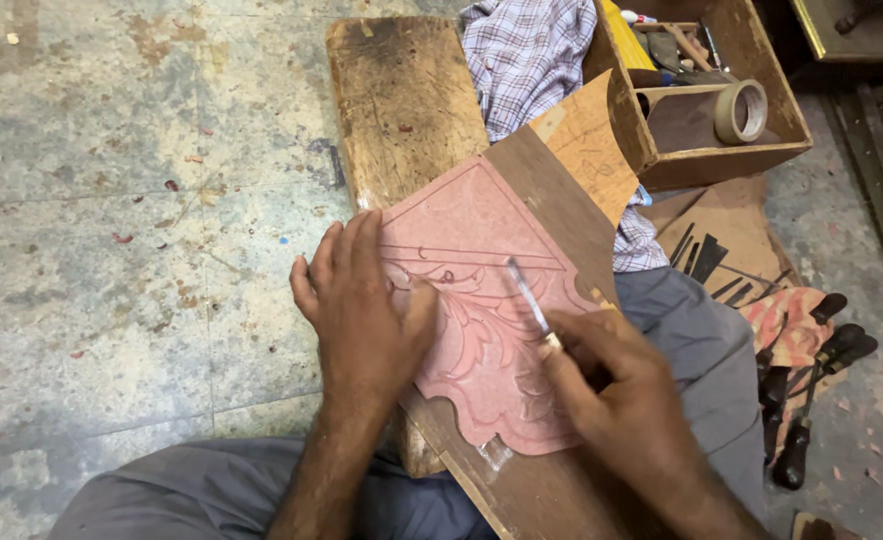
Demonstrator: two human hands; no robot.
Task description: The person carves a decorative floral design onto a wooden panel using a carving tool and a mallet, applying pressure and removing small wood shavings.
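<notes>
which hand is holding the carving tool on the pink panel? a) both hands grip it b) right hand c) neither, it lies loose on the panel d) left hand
b: the right hand grips the carving chisel with its blade angled onto the pink carved panel, while the left hand lies flat on the panel beside it.

The person's left hand (367,310) and right hand (617,385) are bare, without gloves, rings or a watch. Both forearms are also uncovered up to the bottom edge of the picture, so no sleeve is visible on them. The fingers (347,255) have short nails. The legs are covered by grey trousers (702,345) of plain cloth, with soft folds at the knee on the right side. The same grey cloth appears also at the lower left. Feet and shoes cannot be seen.
</notes>
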